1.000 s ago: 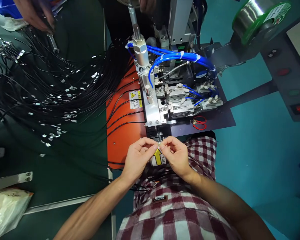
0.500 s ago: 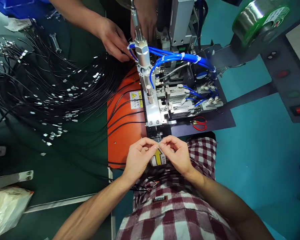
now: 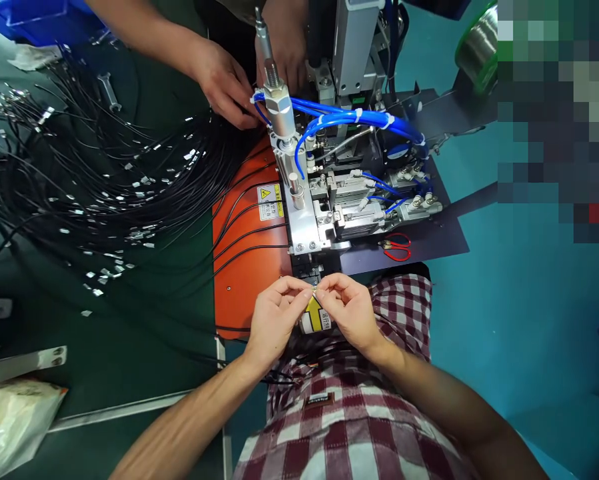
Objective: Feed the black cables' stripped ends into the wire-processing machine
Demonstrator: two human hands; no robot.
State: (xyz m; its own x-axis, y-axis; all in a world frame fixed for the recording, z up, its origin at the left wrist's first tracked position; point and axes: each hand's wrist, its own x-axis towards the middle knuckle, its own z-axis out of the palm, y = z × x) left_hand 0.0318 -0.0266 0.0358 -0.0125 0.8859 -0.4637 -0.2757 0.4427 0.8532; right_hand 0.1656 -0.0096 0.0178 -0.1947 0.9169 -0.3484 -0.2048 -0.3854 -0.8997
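A worker in a checked shirt (image 3: pixel 339 427) turns both wrists inward, left hand (image 3: pixel 276 317) and right hand (image 3: pixel 348 308) meeting at the fingertips over a yellow-arrow label (image 3: pixel 316 321) at the near end of a machine (image 3: pixel 304 230). Thumbs and forefingers pinch a tiny piece (image 3: pixel 314 291) between them, too small to identify from here. Beyond, an upright metal cylinder (image 3: pixel 282 119) and blue air hoses (image 3: pixel 369 119) rise near a co-worker's hand (image 3: pixel 224 87). Black cables (image 3: pixel 179 177) sprawl from the dark green table (image 3: pixel 169 320) onto an orange cover (image 3: pixel 249 293); red-handled snips (image 3: pixel 388 247) lie opposite. A second ago, the co-worker's hand was at the open-ended wrench (image 3: pixel 109 92); the worker's pinch has barely shifted.
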